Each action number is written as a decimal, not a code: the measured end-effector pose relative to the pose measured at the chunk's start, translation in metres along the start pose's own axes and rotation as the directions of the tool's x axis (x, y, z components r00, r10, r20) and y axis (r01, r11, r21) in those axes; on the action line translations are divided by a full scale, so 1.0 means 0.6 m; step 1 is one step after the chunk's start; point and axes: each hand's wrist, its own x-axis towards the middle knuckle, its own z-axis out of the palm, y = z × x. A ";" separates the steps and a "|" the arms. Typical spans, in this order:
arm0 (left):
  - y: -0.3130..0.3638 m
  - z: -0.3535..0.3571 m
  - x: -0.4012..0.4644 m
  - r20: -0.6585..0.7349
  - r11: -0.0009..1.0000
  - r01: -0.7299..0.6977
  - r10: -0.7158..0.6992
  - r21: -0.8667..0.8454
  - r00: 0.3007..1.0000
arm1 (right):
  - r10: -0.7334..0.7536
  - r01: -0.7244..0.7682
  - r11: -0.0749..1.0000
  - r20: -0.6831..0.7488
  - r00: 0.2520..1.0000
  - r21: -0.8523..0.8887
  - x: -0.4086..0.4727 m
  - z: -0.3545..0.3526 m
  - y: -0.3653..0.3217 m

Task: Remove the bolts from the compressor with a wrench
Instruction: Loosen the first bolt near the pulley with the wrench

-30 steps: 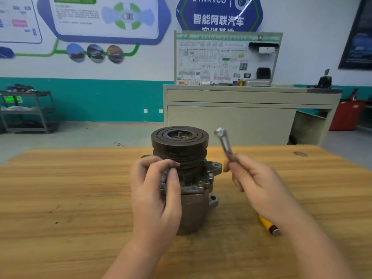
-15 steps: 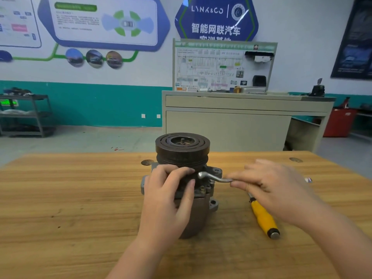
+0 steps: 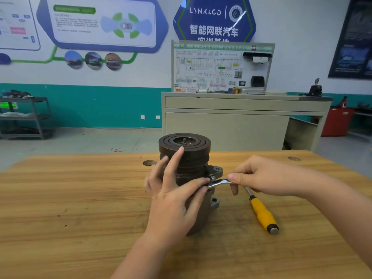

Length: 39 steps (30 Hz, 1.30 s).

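Observation:
The compressor [image 3: 191, 158] stands upright in the middle of the wooden table [image 3: 70, 208], its dark grooved pulley on top. A small silver wrench [image 3: 218, 181] lies level against the flange on the compressor's right side, its head on a bolt [image 3: 212, 178]. My right hand [image 3: 261, 176] pinches the wrench handle. My left hand [image 3: 175, 194] rests against the front of the compressor with fingers spread, the thumb tip touching the wrench head. The lower body of the compressor is hidden behind my left hand.
A yellow-handled screwdriver [image 3: 261, 214] lies on the table right of the compressor. A small round metal disc [image 3: 149, 163] sits behind it to the left. Beyond the table stand a beige training bench [image 3: 241, 121] and a grey shelf cart [image 3: 26, 117].
My right hand lowered the wrench from upright in the air onto the flange bolt. My left hand opened its grip on the compressor, fingers now spread, thumb at the wrench head.

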 end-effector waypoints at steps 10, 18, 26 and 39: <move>0.003 0.000 0.003 0.037 0.998 0.056 -0.055 -0.031 0.998 | 0.253 -0.307 0.938 0.285 0.924 0.162 0.005 -0.020 -0.037; 0.007 0.009 0.004 -0.012 0.999 0.051 -0.051 -0.004 0.999 | 0.181 -0.172 0.964 0.027 0.983 -0.202 -0.034 -0.053 -0.047; 0.006 0.012 0.003 -0.028 0.999 0.051 -0.051 -0.006 0.998 | 0.255 0.150 0.848 -0.639 0.726 0.508 -0.099 0.116 -0.057; 0.000 0.019 0.001 -0.068 0.996 0.066 -0.070 -0.052 0.995 | 0.361 0.164 -0.138 -0.105 0.927 0.977 0.102 0.119 0.005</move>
